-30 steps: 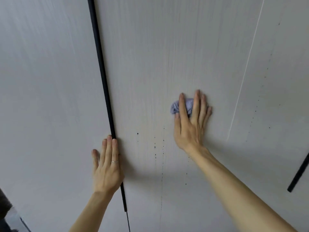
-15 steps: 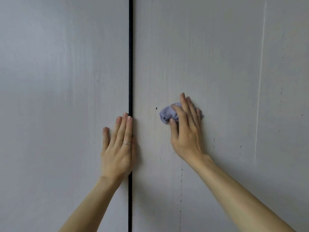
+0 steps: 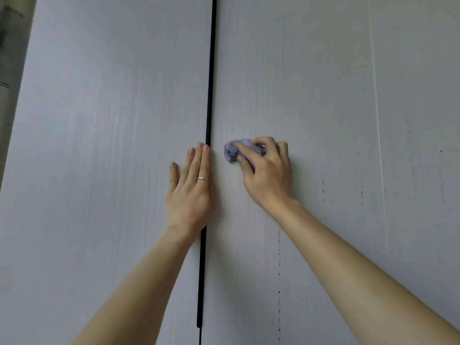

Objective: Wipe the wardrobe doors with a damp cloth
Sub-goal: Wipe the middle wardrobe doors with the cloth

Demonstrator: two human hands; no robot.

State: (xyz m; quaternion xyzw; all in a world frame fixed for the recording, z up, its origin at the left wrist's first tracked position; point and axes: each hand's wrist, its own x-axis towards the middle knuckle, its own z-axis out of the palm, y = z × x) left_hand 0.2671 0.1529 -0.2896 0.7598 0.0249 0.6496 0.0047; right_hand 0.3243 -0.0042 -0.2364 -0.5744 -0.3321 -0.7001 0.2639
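Two pale grey wardrobe doors fill the view, the left door (image 3: 104,150) and the right door (image 3: 323,83), split by a black vertical handle strip (image 3: 210,83). My right hand (image 3: 267,173) grips a small crumpled lilac cloth (image 3: 232,150) with curled fingers and holds it against the right door, just right of the strip. My left hand (image 3: 190,185), with a ring on one finger, lies flat with straight fingers on the left door, its edge against the strip.
Columns of small dark specks (image 3: 279,270) run down the right door below and right of my right hand. A thin pale vertical line (image 3: 378,135) crosses the door farther right. A strip of the room shows at the far left edge (image 3: 10,46).
My right hand slid the cloth leftward toward the black strip and its fingers curled round it. The view swung from tilted to straight-on. My left hand stayed flat by the strip.
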